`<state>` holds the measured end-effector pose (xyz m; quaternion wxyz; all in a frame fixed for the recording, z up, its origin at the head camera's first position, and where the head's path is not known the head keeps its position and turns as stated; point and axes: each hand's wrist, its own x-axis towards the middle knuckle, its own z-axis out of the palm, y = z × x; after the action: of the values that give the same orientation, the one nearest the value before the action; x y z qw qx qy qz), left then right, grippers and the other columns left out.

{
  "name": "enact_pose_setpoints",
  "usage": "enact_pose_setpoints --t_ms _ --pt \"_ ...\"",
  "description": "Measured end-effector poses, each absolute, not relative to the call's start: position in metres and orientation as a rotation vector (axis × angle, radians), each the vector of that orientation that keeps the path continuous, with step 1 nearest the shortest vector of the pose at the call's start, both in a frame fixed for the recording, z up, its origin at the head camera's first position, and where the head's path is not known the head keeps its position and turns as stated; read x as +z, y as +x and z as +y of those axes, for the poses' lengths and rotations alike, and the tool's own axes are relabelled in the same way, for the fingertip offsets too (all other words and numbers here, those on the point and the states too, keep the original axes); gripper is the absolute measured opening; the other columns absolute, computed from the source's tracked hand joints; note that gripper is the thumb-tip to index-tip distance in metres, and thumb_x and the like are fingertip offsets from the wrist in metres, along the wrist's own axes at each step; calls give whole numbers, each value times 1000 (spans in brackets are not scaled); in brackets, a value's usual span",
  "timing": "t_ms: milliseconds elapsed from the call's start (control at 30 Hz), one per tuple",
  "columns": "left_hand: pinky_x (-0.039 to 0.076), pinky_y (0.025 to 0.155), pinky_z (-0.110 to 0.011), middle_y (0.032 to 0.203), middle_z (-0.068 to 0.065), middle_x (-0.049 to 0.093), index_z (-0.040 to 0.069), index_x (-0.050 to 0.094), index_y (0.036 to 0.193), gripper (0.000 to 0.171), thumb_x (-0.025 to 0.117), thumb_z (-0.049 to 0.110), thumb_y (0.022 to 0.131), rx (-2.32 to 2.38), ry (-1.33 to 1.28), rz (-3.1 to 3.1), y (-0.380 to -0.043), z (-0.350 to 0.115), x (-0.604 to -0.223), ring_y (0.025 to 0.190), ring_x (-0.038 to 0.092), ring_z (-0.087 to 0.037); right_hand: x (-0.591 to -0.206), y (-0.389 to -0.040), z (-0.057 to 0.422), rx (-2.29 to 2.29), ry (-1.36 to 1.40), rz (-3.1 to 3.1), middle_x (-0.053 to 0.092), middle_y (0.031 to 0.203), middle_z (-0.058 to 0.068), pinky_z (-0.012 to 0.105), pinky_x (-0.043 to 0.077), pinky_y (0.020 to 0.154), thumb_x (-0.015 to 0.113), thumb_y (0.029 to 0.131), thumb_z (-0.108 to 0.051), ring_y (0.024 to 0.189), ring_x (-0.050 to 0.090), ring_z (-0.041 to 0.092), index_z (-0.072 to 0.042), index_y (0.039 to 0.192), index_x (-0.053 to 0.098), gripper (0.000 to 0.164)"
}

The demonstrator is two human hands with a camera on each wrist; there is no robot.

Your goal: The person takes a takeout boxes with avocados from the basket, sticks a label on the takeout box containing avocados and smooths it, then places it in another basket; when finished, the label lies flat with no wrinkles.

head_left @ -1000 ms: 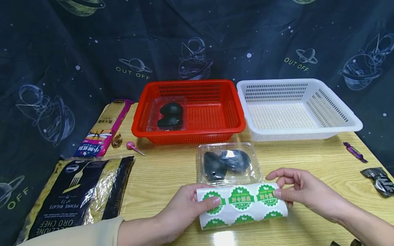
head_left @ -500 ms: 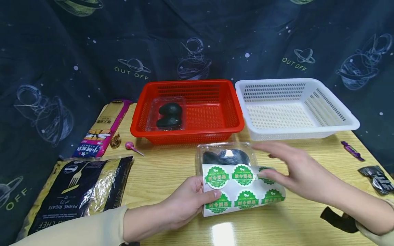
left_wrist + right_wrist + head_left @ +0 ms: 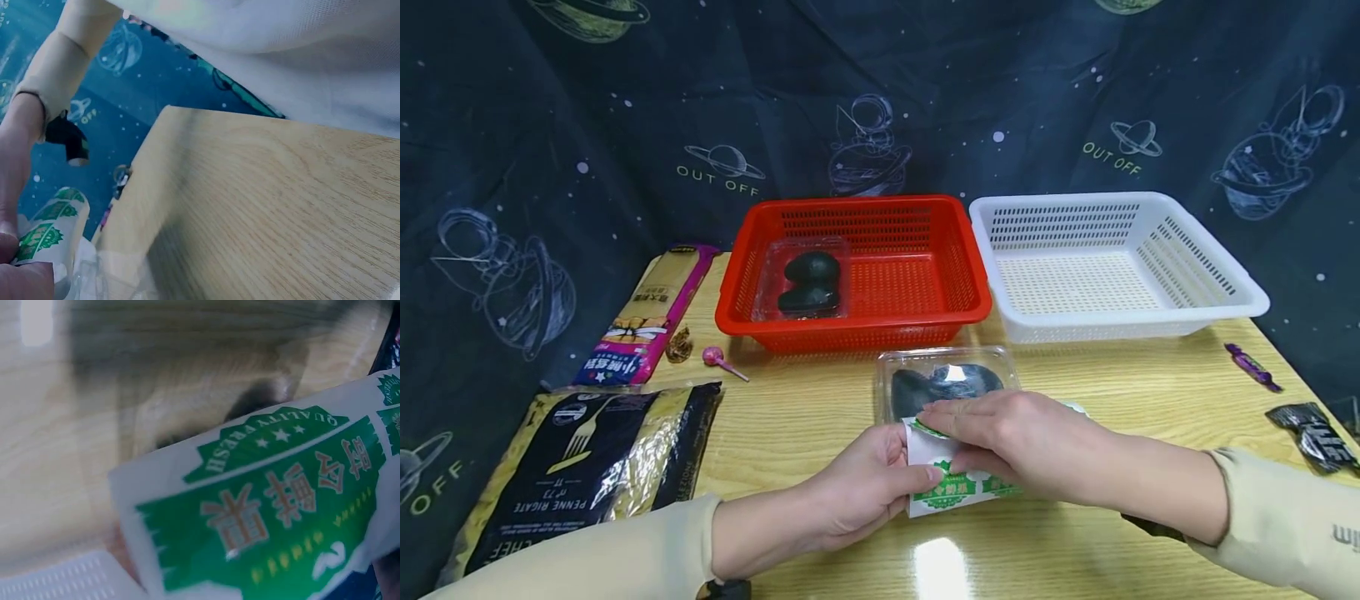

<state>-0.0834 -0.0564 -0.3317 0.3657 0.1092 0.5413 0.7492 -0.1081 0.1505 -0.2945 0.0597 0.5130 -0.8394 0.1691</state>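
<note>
My left hand [image 3: 880, 479] grips the left edge of a white sheet of round green stickers [image 3: 943, 496], thumb on its face. My right hand [image 3: 1022, 442] lies across the sheet's upper part, fingers stretched toward the top left corner over a sticker, covering much of the rest. Right behind the sheet is a clear plastic clamshell [image 3: 885, 392] with two dark avocado-like fruits [image 3: 962, 382]. In the left wrist view the sheet [image 3: 53, 228] curves between the hands. Large green stickers on the sheet [image 3: 281, 500] fill the right wrist view.
A red basket [image 3: 865, 318] with another fruit clamshell [image 3: 767, 279] stands behind, beside a white basket [image 3: 1135, 321]. Pasta bags [image 3: 587, 467], a purple-edged packet [image 3: 647, 317] and a lollipop [image 3: 713, 356] lie left. Wrapped candies [image 3: 1251, 367] lie at the right edge.
My right hand has left the sheet's right end, risen, and swung left across its top toward the left hand. The left hand keeps its hold; the sheet was raised, then partly covered.
</note>
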Motion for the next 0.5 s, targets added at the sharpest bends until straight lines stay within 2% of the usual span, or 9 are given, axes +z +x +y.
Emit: enact_pose_setpoints --t_ms 133,233,400,500 --pt "46 95 -33 129 -24 56 -14 42 129 40 48 -8 91 1911 315 1386 -83 -56 -331 115 57 -23 -290 -110 150 719 1463 -2679 71 102 -4 22 54 73 73 84 -11 84 66 5 -12 117 69 34" --pt "46 96 -33 130 -23 55 -13 42 131 40 48 -8 91 1907 309 1367 -82 -56 -331 116 56 -24 -286 -111 149 823 1375 -2782 71 99 -6 19 52 66 69 87 -14 77 62 0 -14 115 71 28" --pt "45 97 -35 129 -22 56 -12 40 131 40 48 -8 92 1905 275 1339 -81 -56 -332 117 56 -26 -280 -118 151 1041 1186 -2852 71 104 -2 20 49 62 67 89 -15 79 61 3 -11 111 73 23" --pt "47 95 -35 124 -22 59 -12 43 127 36 48 -10 91 1901 223 1341 -78 -55 -336 113 58 -25 -274 -125 155 1183 1062 -2866 72 98 0 20 44 54 66 90 -14 65 53 2 -8 110 73 22"
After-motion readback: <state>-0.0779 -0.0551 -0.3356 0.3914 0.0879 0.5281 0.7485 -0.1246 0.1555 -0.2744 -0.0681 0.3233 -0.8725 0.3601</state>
